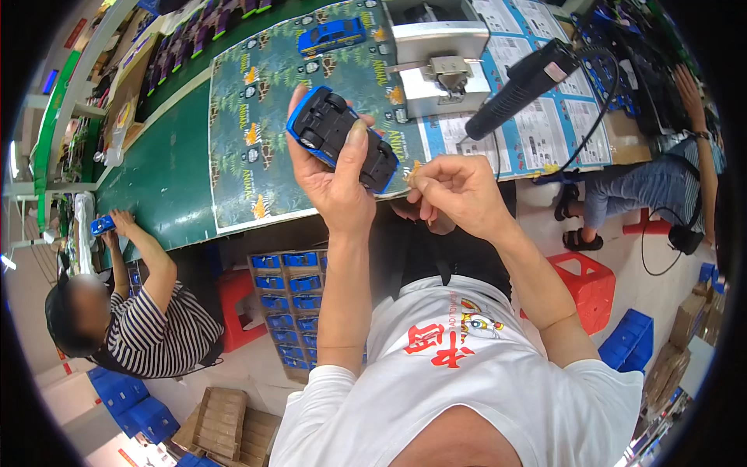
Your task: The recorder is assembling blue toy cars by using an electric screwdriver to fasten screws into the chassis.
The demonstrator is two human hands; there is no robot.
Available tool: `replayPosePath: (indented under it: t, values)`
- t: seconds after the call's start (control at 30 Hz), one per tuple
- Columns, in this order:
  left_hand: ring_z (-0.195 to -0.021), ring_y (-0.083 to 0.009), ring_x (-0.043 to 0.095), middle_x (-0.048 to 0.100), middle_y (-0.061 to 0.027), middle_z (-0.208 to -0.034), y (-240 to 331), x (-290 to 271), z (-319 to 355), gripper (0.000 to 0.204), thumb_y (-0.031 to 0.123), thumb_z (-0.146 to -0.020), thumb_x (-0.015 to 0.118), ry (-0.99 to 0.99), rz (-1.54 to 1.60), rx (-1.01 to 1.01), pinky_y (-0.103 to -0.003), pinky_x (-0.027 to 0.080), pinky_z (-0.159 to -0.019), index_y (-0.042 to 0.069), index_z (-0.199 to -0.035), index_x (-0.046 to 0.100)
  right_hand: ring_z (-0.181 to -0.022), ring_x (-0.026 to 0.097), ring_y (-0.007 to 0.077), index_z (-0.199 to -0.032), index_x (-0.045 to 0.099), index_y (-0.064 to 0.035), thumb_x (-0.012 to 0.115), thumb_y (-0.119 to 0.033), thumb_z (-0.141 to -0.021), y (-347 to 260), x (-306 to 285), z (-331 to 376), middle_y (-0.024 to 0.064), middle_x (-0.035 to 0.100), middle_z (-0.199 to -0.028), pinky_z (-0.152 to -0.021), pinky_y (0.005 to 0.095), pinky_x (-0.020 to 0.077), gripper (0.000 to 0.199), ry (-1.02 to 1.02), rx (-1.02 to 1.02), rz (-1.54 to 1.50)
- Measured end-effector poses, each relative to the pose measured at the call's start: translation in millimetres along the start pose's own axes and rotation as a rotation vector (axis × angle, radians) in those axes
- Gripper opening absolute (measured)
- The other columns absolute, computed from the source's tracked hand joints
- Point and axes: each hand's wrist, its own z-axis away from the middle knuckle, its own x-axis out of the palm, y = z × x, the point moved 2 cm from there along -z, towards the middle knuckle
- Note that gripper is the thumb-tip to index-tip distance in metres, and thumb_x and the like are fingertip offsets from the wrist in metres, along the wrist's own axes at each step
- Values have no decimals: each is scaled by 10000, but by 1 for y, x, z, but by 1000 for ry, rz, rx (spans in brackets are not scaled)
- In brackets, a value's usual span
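left hand (341, 191) holds car (331, 123); right (461, 193) perhaps pinching

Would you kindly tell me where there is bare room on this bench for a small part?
The green tabletop looks bare between the patterned sheet and the co-worker's hands; so does the sheet left of the held toy car. It is crowded rightward, around the metal fixture and black corded tool.

You hold the blue toy car (328, 124) underside up in your left hand (341, 193), at about eleven o'clock from the view's centre. Its black base faces the camera; its length slants from about ten o'clock to four.
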Motion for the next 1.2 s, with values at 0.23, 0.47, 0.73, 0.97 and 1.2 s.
replayPosePath:
  t: [0.23,0.47,0.73,0.97,1.2]
  values:
    - [-954,-275,664,640,-149,-1149,-13,-16,-8,665,572,-1050,262,5,389,-327,-435,586,-789,34,-1337,529,-642,630,62,-1000,607,29,720,-104,-914,2,-5,-7,62,669,-831,-568,210,517,195,26,-90,25]
    - [-910,-275,644,633,-110,-1047,-8,-63,-61,681,569,-845,666,-365,-1030,323,-392,542,-769,76,-1302,553,-654,620,64,-935,639,28,698,-93,-929,-3,-13,-7,38,668,-825,-579,204,508,135,56,-182,201]
    - [-1109,-285,559,568,-121,-1198,36,-151,-110,944,721,-724,642,-1225,-1859,527,-443,421,-983,111,-1422,469,-622,606,81,-918,648,12,657,-85,-956,0,-64,2,44,657,-760,-588,214,485,105,217,-265,294]
    - [-1465,-383,243,261,-211,-1575,114,-315,-83,1007,640,-772,713,-199,-2118,365,-582,165,-1175,63,-1507,340,-605,603,96,-897,635,11,640,-77,-964,0,-99,9,55,645,-743,-585,227,493,111,310,-251,343]
    - [-1403,-429,307,290,-260,-1540,97,-310,-74,807,421,-845,757,69,-1910,417,-521,267,-1141,2,-1438,405,-606,591,96,-888,634,-4,637,-83,-968,-4,-142,30,50,635,-734,-584,228,487,112,443,-346,416]
